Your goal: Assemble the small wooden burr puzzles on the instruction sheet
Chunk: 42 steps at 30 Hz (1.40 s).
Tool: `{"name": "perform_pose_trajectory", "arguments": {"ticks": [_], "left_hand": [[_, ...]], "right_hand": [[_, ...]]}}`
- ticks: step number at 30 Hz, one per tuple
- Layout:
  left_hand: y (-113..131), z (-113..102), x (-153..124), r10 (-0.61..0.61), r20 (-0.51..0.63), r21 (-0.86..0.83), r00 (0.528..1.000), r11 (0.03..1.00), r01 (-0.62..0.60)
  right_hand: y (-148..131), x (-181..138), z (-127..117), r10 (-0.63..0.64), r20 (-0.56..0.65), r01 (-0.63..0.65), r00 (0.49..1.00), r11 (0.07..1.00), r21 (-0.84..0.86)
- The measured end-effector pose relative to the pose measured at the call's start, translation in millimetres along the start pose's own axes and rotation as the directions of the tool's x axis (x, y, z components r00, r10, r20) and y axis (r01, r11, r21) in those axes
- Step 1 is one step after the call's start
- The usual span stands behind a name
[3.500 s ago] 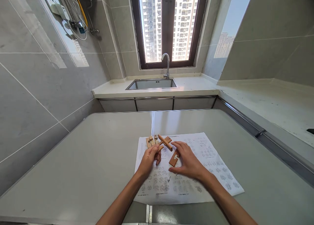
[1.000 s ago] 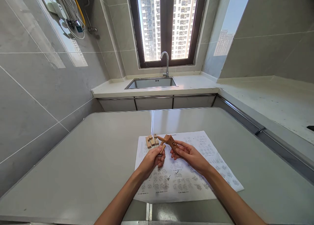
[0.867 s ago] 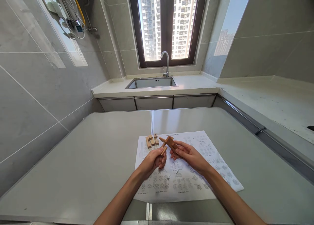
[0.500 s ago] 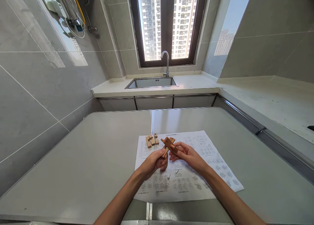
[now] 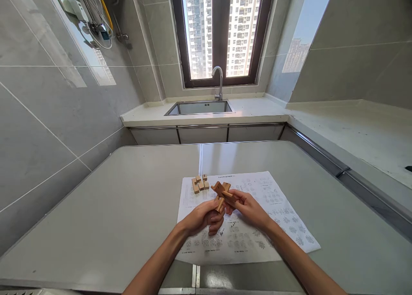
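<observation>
Crossed notched wooden puzzle pieces (image 5: 220,189) are held between my two hands above a printed sheet (image 5: 277,217). My left hand (image 5: 209,216) pinches the lower end of one piece between thumb and fingers. On the other side, my right hand (image 5: 246,205) grips the end of a piece that crosses it; some of its fingertips are hidden behind the wood. Several loose wooden puzzle pieces (image 5: 199,185) lie grouped on the sheet's upper left corner. The sheet carries rows of small diagrams, text and a few check marks.
The sheet lies on a pale table (image 5: 96,217) with a seam down its middle. Beyond it is a white counter with a sink (image 5: 199,108) and a faucet (image 5: 220,82) under a window. A tiled wall (image 5: 58,114) borders the left, another counter (image 5: 360,127) the right.
The crossed pieces have turned a little in my hands, and the lower piece's end has tipped downward. The fingers of my left hand have shifted slightly down and right. The loose pieces stay put.
</observation>
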<state>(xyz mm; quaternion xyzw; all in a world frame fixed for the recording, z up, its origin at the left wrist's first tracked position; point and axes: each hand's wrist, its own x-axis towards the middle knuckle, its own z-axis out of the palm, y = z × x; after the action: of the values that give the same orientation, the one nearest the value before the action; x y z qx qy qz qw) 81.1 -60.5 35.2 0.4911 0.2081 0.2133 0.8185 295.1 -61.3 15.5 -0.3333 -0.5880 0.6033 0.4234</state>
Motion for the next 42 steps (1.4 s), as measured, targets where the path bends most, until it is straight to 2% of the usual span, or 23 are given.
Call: {"name": "perform_pose_trajectory", "arguments": {"ticks": [5, 9, 12, 16, 21, 26, 29, 33, 42], "left_hand": [[2.6, 0.8, -4.5, -0.002, 0.006, 0.027, 1.0, 1.0, 0.001], [-4.3, -3.6, -0.7, 0.017, -0.018, 0.047, 1.0, 0.999, -0.016], [-10.2, -6.7, 4.8, 0.056, -0.106, 0.027, 0.993, 0.998, -0.053], [-13.2, -7.4, 9.6, 0.079, -0.27, 0.028, 0.96, 0.997, -0.074], [-10.4, -5.7, 10.5, 0.091, -0.365, 0.014, 0.926, 0.996, -0.092], [-9.9, -8.7, 9.3, 0.11, -0.376, 0.043, 0.92, 0.994, -0.102], [-10.2, -9.4, 8.8, 0.121, -0.378, 0.074, 0.918, 0.992, -0.101], [-8.7, -6.2, 9.3, 0.131, -0.386, 0.106, 0.913, 0.99, -0.097], [-7.1, -3.4, 8.8, 0.144, -0.386, 0.136, 0.911, 0.986, -0.098]], "right_hand": [[-0.4, -2.6, -3.3, -0.025, 0.11, 0.028, 0.994, 0.999, -0.026], [-2.0, -2.9, -5.6, -0.008, 0.129, 0.009, 0.992, 1.0, -0.006], [-2.2, -2.5, -2.6, 0.009, 0.137, -0.015, 0.991, 0.999, 0.041], [5.0, -0.9, 3.7, 0.083, 0.15, -0.105, 0.985, 0.984, 0.141], [16.1, 3.0, -2.4, 0.21, -0.009, -0.185, 0.978, 0.878, 0.441], [21.7, 7.8, -23.7, 0.238, -0.197, -0.044, 0.951, 0.736, 0.676], [26.5, 10.0, -39.2, 0.222, -0.305, 0.076, 0.926, 0.683, 0.727], [34.0, 10.8, -59.2, 0.196, -0.394, 0.171, 0.898, 0.669, 0.723], [45.0, 10.6, -78.8, 0.166, -0.488, 0.268, 0.857, 0.665, 0.697]]}}
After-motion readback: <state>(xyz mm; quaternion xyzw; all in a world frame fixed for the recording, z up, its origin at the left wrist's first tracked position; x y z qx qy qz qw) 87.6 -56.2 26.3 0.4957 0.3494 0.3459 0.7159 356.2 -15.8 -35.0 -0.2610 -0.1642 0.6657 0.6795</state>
